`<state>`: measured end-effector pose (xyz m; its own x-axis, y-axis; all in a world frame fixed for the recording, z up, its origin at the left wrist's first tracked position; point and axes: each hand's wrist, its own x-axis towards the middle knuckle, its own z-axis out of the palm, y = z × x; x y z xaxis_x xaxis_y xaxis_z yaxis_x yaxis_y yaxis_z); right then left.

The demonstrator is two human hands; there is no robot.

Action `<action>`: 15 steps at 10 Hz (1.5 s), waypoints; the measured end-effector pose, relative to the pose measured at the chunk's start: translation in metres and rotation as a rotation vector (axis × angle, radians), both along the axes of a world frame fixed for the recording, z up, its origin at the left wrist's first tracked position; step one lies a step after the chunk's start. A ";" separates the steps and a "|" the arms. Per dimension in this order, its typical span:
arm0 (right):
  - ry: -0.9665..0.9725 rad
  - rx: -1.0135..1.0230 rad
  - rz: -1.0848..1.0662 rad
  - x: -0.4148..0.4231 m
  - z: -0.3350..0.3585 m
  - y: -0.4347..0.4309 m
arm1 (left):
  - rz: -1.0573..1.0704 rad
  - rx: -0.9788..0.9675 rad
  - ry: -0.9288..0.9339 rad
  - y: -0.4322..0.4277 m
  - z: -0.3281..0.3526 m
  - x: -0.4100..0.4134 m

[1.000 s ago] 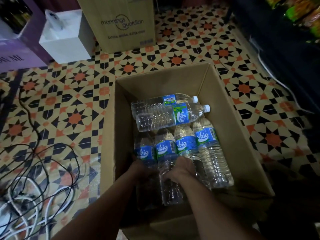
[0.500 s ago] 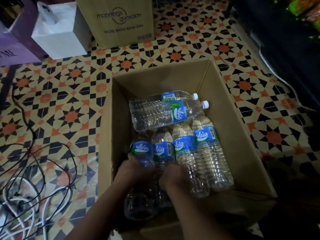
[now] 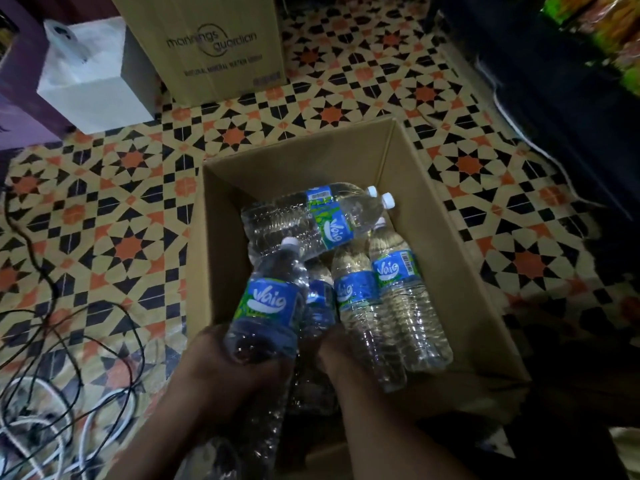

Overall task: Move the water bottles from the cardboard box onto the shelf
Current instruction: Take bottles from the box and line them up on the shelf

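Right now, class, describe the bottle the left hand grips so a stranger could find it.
Find the open cardboard box on the patterned floor. At its near left, the left hand holds a water bottle. Unlike the other bottles, it is tilted up above them.

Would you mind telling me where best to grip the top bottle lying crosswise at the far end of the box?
Probably around the ribbed lower body of the crosswise bottle, coming from above. It lies on its side on the other bottles, cap toward the right wall of the box, so that clear ribbed half is exposed.
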<state>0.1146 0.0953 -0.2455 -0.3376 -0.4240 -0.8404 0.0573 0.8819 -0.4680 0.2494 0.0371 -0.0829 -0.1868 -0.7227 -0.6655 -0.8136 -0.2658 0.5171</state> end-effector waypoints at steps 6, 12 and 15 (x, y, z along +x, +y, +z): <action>-0.163 -0.226 -0.279 -0.038 0.131 0.053 | 0.071 -0.369 0.295 0.014 0.053 -0.010; 0.533 -1.018 -0.702 -0.120 0.345 0.194 | -0.170 -0.666 0.869 0.088 0.184 -0.159; 0.905 -1.194 -0.859 -0.172 0.452 0.341 | -0.404 -0.680 1.314 0.216 0.299 -0.258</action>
